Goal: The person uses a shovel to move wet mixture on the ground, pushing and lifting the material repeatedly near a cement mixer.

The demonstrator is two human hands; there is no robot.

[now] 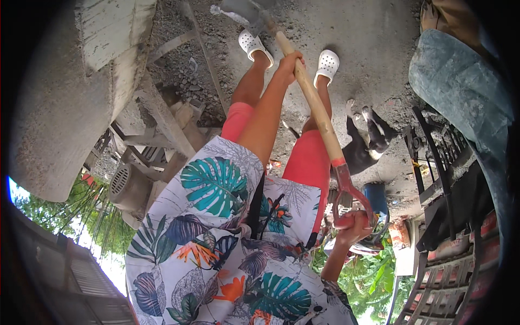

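The left hand (292,66) I watch from far away is wrapped around the pale, round wooden pole (309,95) of a long shovel (324,127). The right hand (355,226) holds tight to its red metal handle (344,181). The shovel slants in front of the right leg (304,162). Its grey metal blade (244,11) is near the left white plastic shoe with holes (253,45). A black-and-white dog (360,154) is beside that right leg.

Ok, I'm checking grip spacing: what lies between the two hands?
In the head view, the pale wooden shovel shaft and part of the red handle run between the left hand and right hand.
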